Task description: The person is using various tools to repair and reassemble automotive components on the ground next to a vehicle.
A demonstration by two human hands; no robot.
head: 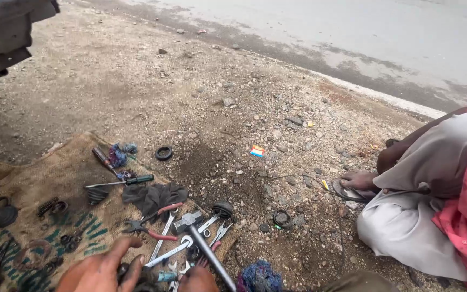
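Wrenches (pixel 175 252) near edge of sack (pixel 55 173), under left hand (pixel 101 270) splayed open, empty; right hand (pixel 198 280) mostly cropped, grip unclear—sort slowly, clear of hammer (pixel 204 246).

The left hand (pixel 99 269) spreads palm-down, fingers (pixel 127 244) splayed; the right hand (pixel 197 280) shows only bent knuckles at the frame's bottom edge.

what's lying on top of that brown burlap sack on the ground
On the brown burlap sack lie steel spanners, red-handled pliers, a hammer, a green-handled screwdriver and a dark crumpled rag. Whatever lies beneath the rag is hidden.
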